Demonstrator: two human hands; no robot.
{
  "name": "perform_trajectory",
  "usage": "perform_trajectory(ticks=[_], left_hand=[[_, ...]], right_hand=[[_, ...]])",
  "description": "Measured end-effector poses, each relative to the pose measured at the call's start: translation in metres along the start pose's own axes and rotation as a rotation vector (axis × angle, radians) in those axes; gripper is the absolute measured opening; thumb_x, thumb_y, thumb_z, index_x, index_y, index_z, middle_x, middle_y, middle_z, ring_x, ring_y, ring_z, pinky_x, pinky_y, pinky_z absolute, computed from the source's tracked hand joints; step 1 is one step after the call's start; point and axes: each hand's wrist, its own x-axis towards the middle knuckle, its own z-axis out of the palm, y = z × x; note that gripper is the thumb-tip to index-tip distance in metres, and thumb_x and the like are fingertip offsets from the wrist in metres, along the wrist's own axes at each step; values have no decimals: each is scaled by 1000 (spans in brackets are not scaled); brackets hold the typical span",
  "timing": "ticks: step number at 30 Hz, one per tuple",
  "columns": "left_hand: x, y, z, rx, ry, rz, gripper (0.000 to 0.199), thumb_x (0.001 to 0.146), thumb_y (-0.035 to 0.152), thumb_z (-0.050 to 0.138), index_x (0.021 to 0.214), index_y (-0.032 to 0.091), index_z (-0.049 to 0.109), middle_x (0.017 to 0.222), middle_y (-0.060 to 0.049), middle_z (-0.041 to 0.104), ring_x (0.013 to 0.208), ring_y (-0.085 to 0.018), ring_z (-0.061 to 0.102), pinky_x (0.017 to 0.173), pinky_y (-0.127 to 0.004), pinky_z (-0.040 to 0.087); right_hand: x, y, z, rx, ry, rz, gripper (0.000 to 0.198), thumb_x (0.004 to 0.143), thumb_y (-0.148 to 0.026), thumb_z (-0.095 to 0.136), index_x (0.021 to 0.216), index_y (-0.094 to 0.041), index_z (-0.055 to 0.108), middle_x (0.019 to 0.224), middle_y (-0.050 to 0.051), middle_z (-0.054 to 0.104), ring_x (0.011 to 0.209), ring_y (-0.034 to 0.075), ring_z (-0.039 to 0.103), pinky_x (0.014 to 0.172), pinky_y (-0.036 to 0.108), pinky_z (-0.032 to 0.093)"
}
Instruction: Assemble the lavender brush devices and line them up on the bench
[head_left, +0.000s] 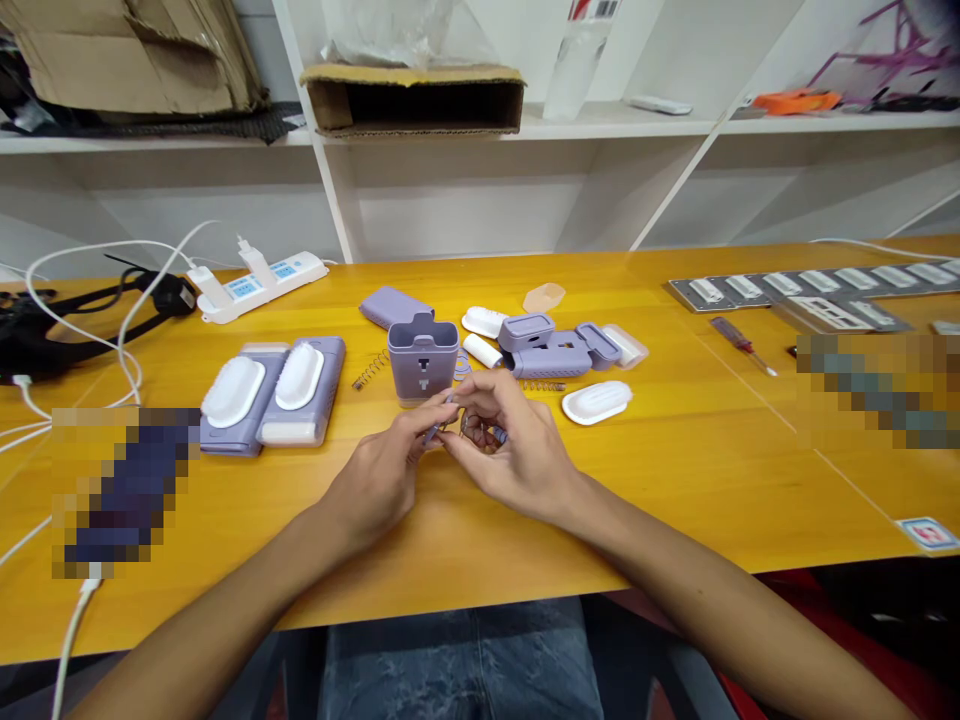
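Observation:
Close together over the near middle of the desk, my left hand (382, 468) and my right hand (521, 450) are both closed. My left fingers pinch a small purple plastic piece (430, 434), partly hidden by the fingertips. Between my right fingers is a thin metal spring (466, 424), and its tip meets the piece in the left hand. Just behind them stands an open purple housing (424, 365) with T-shaped slots. A loose spring (370, 370) lies left of it. To its right are a purple frame (547, 355), another spring (544, 386) and a white bristle pad (598, 402).
Two purple units with white bristle pads (300, 375) lie at left, near a power strip (262, 285) and white cables. A screwdriver (742, 345) and a long tray of white parts (817, 283) are at right. Shelves (480, 190) rise behind the desk.

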Motion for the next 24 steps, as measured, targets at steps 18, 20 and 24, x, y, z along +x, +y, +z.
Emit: perform_trajectory(ticks=[18,20,24], left_hand=[[2,2,-1,-66,3,-38,51,110,7,51,157,28,46,148,-13,71,130,-24,76,101,-36,71],[2,1,-2,-54,13,-21,55,108,4,54,157,27,47,149,-13,71,133,-24,74,103,-36,70],[2,0,-3,-48,12,6,61,105,0,58,158,28,49,150,-11,72,137,-24,72,106,-35,68]], right_hand=[[7,-6,-14,61,-83,-39,20,99,-20,72,117,-20,62,91,1,75,60,11,59,54,25,48],[8,-8,-16,93,-98,-8,18,98,-18,71,114,-20,64,88,0,75,60,11,59,54,25,47],[11,-10,-19,147,-124,97,15,94,-17,73,106,-20,66,84,0,74,59,12,59,53,26,44]])
